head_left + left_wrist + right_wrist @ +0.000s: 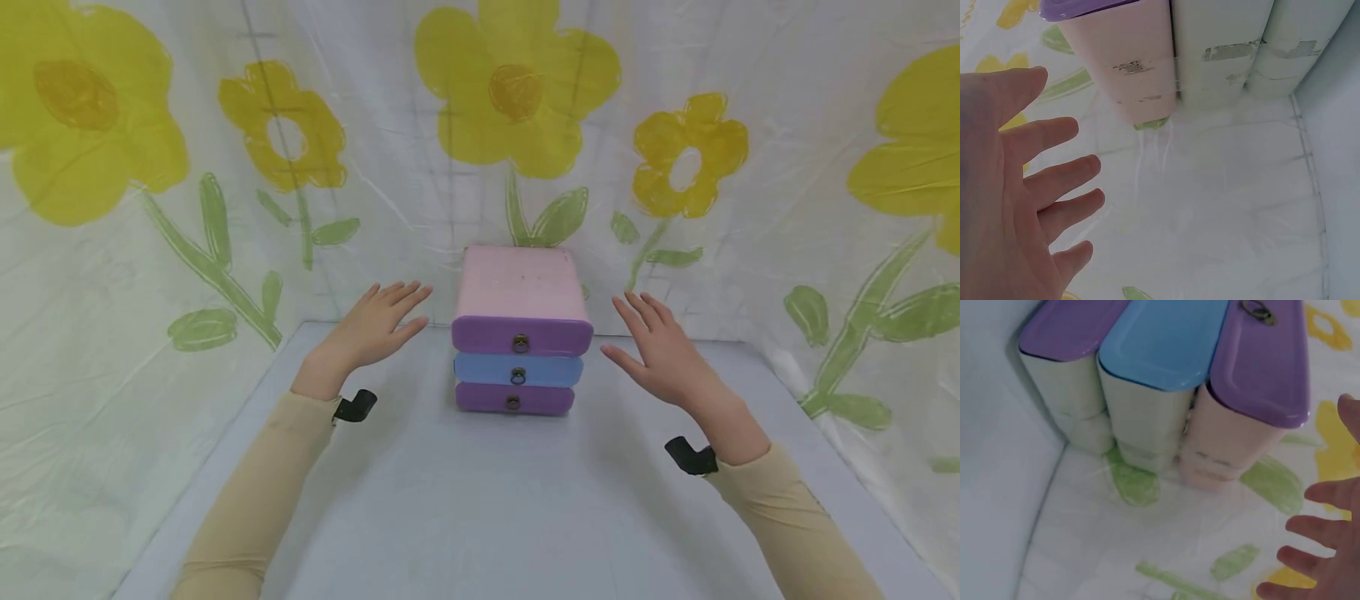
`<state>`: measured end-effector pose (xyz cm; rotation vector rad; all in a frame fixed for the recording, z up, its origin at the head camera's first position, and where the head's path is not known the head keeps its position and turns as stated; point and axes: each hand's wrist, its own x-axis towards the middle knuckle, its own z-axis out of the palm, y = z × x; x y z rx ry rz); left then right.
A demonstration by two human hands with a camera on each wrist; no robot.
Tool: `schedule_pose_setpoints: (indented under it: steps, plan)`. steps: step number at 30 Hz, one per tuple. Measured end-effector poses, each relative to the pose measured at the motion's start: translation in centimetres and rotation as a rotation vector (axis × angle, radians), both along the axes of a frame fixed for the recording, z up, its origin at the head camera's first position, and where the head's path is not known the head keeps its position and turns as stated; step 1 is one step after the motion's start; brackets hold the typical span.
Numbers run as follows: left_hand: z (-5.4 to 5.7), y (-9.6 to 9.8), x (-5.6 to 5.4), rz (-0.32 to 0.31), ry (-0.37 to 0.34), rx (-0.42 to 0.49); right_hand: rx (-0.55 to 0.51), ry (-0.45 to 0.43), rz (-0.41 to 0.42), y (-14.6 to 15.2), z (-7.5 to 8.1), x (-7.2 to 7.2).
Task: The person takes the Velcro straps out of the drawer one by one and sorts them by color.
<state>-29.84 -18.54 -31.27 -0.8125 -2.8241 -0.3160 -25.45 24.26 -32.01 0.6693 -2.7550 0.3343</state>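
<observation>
A small stacked drawer box (522, 283) with a pink top stands at the back middle of the table. Its three fronts are purple, blue (487, 369) and purple, each with a metal ring pull, and all look pushed in. To its left my left hand (371, 327) hovers above the table, fingers straight and apart, touching nothing. On the other side my right hand (663, 354) is held up the same way, clear of the box. The left wrist view shows the box's pink side (1125, 56); the right wrist view shows its blue front (1163, 340) from an angle.
The table (517, 508) has a pale, plain surface. Behind it and along both sides hangs a white curtain (390, 183) printed with yellow flowers and green leaves. A small black device (356, 406) sits on the left wrist, and another black device (691, 457) on the right.
</observation>
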Motion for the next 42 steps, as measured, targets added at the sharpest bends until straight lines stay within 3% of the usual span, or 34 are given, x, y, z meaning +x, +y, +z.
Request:
schedule_pose_setpoints:
  steps: [7, 15, 22, 28, 42]
  plan:
    - [0.7, 0.8, -0.3, -0.029, 0.03, 0.027, -0.143, 0.12, 0.058, -2.3, 0.2, 0.7]
    - [1.0, 1.8, -1.1, -0.063, 0.045, 0.037, -0.274, 0.375, 0.154, -4.5, -0.3, 1.1]
    - [1.6, 2.6, -1.6, -0.077, -0.017, 0.07, -0.409, 0.5, 0.2, -6.4, -0.9, 1.3]
    - [1.9, 3.2, -2.4, -0.117, -0.047, 0.113, -0.468, 0.497, 0.238, -7.9, -1.8, 1.4]
    - [1.7, 3.8, -3.6, -0.151, -0.124, 0.164, -0.591, 0.372, 0.205, -10.6, -4.9, 0.9]
